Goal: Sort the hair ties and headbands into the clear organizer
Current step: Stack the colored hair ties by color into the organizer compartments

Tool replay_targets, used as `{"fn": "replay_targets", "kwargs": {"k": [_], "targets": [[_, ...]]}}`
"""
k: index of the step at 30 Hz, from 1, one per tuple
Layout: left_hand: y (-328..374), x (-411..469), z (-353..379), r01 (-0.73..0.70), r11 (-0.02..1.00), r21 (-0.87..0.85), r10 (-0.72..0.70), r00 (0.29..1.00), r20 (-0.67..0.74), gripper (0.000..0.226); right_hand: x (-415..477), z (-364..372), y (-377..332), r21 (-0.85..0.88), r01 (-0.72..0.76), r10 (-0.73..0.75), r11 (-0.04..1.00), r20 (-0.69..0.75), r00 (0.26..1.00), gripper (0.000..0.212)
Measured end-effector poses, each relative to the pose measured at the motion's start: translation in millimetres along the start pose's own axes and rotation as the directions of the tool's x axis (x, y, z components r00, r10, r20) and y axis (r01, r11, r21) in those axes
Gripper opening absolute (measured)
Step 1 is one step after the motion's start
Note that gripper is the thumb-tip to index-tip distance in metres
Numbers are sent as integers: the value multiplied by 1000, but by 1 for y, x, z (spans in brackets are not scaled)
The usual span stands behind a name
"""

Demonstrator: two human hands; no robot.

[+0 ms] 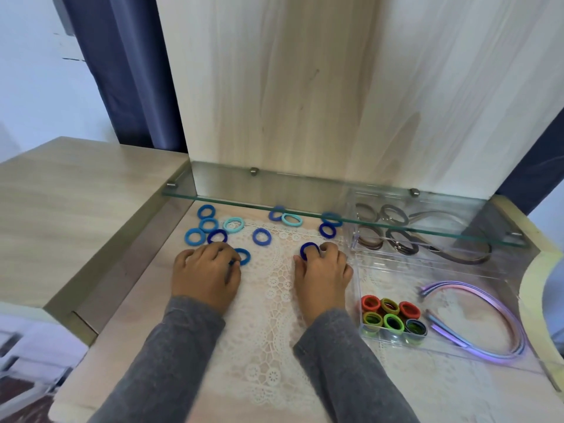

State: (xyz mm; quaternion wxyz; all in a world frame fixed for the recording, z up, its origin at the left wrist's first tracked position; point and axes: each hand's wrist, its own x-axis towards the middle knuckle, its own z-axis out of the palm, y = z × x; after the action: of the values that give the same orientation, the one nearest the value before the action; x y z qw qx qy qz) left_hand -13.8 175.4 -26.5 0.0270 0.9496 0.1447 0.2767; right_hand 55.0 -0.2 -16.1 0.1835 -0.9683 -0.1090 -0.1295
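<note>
On the lace mat (274, 288) we're mid-pickup: right hand (323, 268) pinches a dark blue hair tie (308, 250), left hand (206, 271) curls over a lighter blue hair tie (244, 256) (grip unclear); next, both should go into the clear organizer (396, 270) at right.

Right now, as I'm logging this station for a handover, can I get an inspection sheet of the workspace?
Surface: wooden desk with a lace mat.
Job's things: loose blue ties on the mat; clear organizer holds coloured ties, brown ties and headbands.
Clutter: nothing seen.
Hands: left hand curled on a blue tie; right hand pinches a navy tie.
Cables: nothing seen.
Surroundings: glass shelf over the desk's back, wood panel, dark curtain.
</note>
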Motion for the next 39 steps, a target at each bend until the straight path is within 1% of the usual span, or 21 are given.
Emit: {"fn": "replay_targets", "kwargs": {"k": [2, 7, 11, 12, 14, 16, 18, 19, 21, 23, 25, 28, 34, 37, 39], "targets": [[3, -1, -1, -39, 999, -30, 39, 999, 3, 16, 0, 1, 1, 25, 4, -4, 1000, -14, 1000, 27], [10, -3, -3, -165, 978, -128, 170, 985, 26, 27, 1, 2, 2, 63, -1, 4, 998, -52, 999, 23], [16, -4, -5, -211, 965, -156, 215, 977, 4, 26, -1, 4, 4, 46, 16, -13, 999, -82, 997, 19], [16, -3, -6, -194, 968, -157, 195, 981, -9, 26, -1, 4, 4, 45, 27, -22, 999, -98, 995, 18], [13, 0, -8, -104, 984, -146, 99, 994, -40, 26, -1, 4, 4, 71, 67, -59, 995, -109, 992, 16], [6, 6, -9, 21, 992, -121, -30, 997, -71, 20, 0, 5, 3, 148, 170, -150, 974, -140, 979, 12], [-2, 10, -6, 138, 987, -86, -145, 987, -76, 12, -1, 5, 1, 221, 296, -262, 929, -170, 950, 8], [-6, 12, -4, 186, 981, -60, -190, 979, -72, 11, -1, 5, 1, 237, 355, -317, 904, -183, 931, 8], [-11, 16, -1, 248, 969, 7, -247, 968, -48, 18, -3, 4, -1, 236, 444, -398, 864, -219, 891, 6], [-13, 19, 2, 269, 962, 51, -268, 963, -16, 24, -3, 4, -5, 205, 496, -451, 844, -232, 862, 5], [-13, 21, 3, 275, 959, 65, -275, 961, -6, 26, -3, 5, -8, 162, 531, -493, 832, -226, 841, 6], [-14, 23, 3, 301, 951, 65, -302, 953, 15, 26, -3, 6, -8, 136, 544, -513, 828, -209, 832, 8], [-15, 23, 2, 333, 942, 34, -335, 939, 77, 29, -5, 6, -6, 140, 522, -505, 842, -138, 852, 8], [-15, 23, 1, 329, 944, 26, -329, 938, 111, 29, -5, 4, -5, 190, 494, -480, 848, -116, 869, 10], [-16, 22, 0, 314, 949, 17, -314, 941, 123, 26, -4, 1, -4, 265, 422, -412, 867, -94, 906, 15]]}}
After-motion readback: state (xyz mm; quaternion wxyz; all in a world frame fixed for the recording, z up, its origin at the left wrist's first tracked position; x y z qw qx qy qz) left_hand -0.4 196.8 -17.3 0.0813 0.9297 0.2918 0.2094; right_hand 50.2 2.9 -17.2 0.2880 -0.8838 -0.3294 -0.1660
